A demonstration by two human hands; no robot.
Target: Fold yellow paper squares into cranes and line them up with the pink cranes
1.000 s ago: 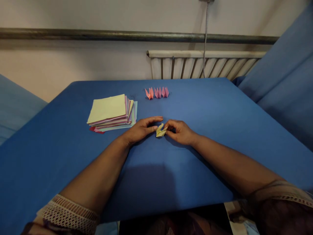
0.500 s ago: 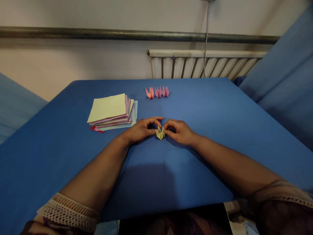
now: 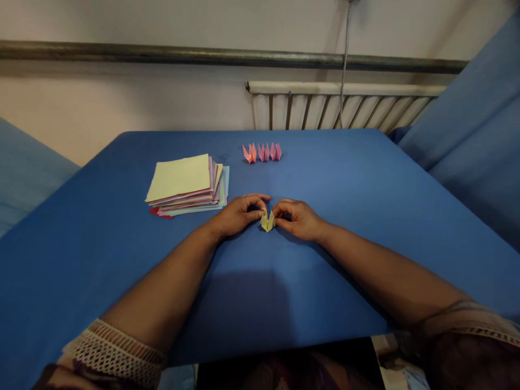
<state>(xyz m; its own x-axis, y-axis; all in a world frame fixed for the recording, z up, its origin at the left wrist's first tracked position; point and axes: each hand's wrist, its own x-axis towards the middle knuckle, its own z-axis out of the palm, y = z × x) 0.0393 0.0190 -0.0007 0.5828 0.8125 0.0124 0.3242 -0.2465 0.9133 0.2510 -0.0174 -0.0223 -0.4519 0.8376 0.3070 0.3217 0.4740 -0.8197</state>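
Between my two hands is a small yellow origami crane (image 3: 267, 223), low over the blue-covered table (image 3: 349, 179). My left hand (image 3: 240, 214) pinches its left upright point between thumb and forefinger, the other fingers curved beyond it. On the opposite side, my right hand (image 3: 298, 219) is closed with thumb and forefinger on the crane's right part. My fingertips hide some of its edges. Farther back stand an orange-pink origami crane (image 3: 249, 154) and, to its right, two pink-purple origami cranes (image 3: 270, 153) in a row.
A thick stack of coloured paper (image 3: 179, 177), yellow sheet on top, lies left of my hands. Behind the table are a wall pipe (image 3: 170, 54), a radiator (image 3: 300, 89) and a hanging cord (image 3: 344, 65). A blue curtain (image 3: 471, 108) borders the right side.
My left thumb and forefinger have closed on the crane's left point, which now bends slightly toward them. My right hand stays almost where it was.
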